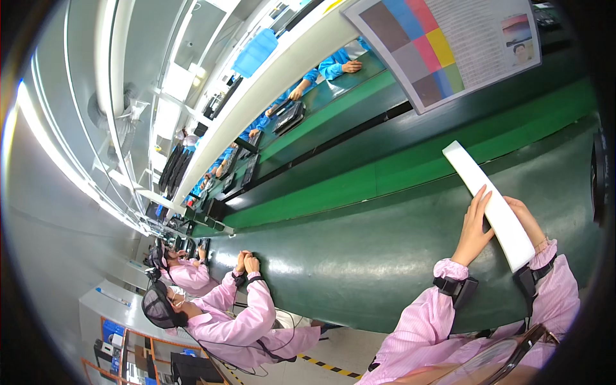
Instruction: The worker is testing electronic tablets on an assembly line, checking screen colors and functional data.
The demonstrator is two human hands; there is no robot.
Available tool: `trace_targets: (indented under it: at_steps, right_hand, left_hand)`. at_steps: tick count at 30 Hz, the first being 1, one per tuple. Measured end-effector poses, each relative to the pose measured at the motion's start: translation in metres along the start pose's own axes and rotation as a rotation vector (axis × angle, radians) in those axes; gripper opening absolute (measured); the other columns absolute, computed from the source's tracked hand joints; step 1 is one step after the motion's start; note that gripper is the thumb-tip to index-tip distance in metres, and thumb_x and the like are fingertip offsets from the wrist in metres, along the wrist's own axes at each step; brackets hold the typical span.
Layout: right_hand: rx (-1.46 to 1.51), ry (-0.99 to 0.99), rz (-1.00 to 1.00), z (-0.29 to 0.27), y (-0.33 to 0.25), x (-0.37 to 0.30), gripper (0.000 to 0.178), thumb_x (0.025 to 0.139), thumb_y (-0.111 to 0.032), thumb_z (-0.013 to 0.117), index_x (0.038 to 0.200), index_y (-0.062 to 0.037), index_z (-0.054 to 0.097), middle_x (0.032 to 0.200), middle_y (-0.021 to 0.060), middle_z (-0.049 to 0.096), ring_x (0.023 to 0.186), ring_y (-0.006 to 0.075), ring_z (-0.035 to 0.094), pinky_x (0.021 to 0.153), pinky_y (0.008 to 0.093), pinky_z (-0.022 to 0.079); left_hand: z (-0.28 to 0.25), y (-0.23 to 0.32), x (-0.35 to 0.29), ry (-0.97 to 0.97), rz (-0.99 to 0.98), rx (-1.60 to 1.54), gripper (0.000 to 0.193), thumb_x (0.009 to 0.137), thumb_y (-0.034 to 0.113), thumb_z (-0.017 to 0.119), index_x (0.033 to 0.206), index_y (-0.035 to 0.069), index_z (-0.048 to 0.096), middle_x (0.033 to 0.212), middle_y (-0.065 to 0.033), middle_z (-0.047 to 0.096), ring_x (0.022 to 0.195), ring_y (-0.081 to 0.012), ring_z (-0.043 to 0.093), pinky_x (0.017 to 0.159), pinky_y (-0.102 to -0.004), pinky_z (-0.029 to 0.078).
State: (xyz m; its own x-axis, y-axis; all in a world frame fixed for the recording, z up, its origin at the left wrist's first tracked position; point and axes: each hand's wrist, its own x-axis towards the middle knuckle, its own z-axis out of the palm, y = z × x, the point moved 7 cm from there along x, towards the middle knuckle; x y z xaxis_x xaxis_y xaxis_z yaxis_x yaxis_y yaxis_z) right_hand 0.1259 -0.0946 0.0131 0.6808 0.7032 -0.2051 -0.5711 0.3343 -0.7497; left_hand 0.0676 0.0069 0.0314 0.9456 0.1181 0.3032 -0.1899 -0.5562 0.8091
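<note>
A long, narrow white panel (493,212), slightly curved and flared at its far end, stands out over the green work surface, tilted from far left to near right. My left hand (475,226) grips it from the left, with its fingertips on the panel's edge near the middle. On the other side my right hand (525,219) holds it too, partly hidden behind the panel. Pink striped sleeves and black wrist straps cover both wrists.
The green work surface (359,256) runs away to the left, beside a bright green conveyor strip (359,192). A printed sheet with colour blocks (449,51) hangs ahead. Co-workers in pink (237,314) sit left; workers in blue (333,64) handle black units across the line.
</note>
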Motion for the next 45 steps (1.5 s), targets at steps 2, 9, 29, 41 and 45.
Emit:
trace_targets:
  at_steps: [2, 9, 29, 41, 45]
  right_hand:
    - [-0.039, 0.042, 0.046, -0.001, 0.001, -0.002, 0.021, 0.09, -0.009, 0.05, 0.108, 0.0004, 0.056, 0.088, 0.0042, 0.064, 0.071, 0.0077, 0.064, 0.062, 0.0203, 0.053]
    - [-0.047, -0.013, -0.027, -0.001, -0.003, -0.003, 0.019, 0.091, -0.012, 0.051, 0.106, -0.0022, 0.058, 0.088, 0.0028, 0.064, 0.072, 0.0071, 0.063, 0.061, 0.0198, 0.052]
    - [-0.043, -0.012, -0.007, -0.007, 0.003, 0.002, 0.019, 0.092, -0.014, 0.051, 0.106, -0.0026, 0.059, 0.089, 0.0019, 0.064, 0.072, 0.0063, 0.063, 0.061, 0.02, 0.052]
    - [-0.099, -0.001, -0.031, -0.007, 0.002, 0.004, 0.023, 0.091, -0.012, 0.049, 0.108, 0.0015, 0.057, 0.085, 0.0037, 0.064, 0.065, 0.0066, 0.062, 0.056, 0.0195, 0.052]
    - [-0.171, 0.002, -0.048, -0.013, 0.004, 0.008, 0.024, 0.091, -0.012, 0.049, 0.109, 0.0024, 0.056, 0.085, 0.0048, 0.064, 0.064, 0.0073, 0.063, 0.055, 0.0206, 0.052]
  left_hand:
    - [-0.004, 0.004, 0.0, 0.058, 0.045, -0.001, 0.075, 0.074, 0.01, 0.07, 0.14, 0.01, 0.033, 0.149, -0.0093, 0.024, 0.136, -0.031, 0.026, 0.108, -0.0416, 0.027]
    - [0.002, -0.001, -0.001, 0.005, 0.022, 0.021, 0.072, 0.075, 0.007, 0.067, 0.139, 0.009, 0.034, 0.149, -0.0098, 0.026, 0.135, -0.0317, 0.028, 0.108, -0.0413, 0.027]
    - [0.0, 0.003, 0.0, 0.023, 0.027, 0.044, 0.072, 0.075, -0.001, 0.061, 0.14, 0.01, 0.033, 0.149, -0.0097, 0.025, 0.134, -0.0319, 0.03, 0.103, -0.0404, 0.031]
    - [0.0, -0.004, -0.001, 0.021, -0.002, 0.024, 0.068, 0.079, 0.012, 0.064, 0.139, 0.01, 0.033, 0.15, -0.0102, 0.023, 0.135, -0.0324, 0.028, 0.105, -0.0421, 0.029]
    - [-0.001, -0.004, -0.001, 0.026, -0.002, 0.0, 0.069, 0.077, 0.011, 0.064, 0.139, 0.01, 0.033, 0.15, -0.0103, 0.023, 0.134, -0.0332, 0.03, 0.104, -0.0415, 0.03]
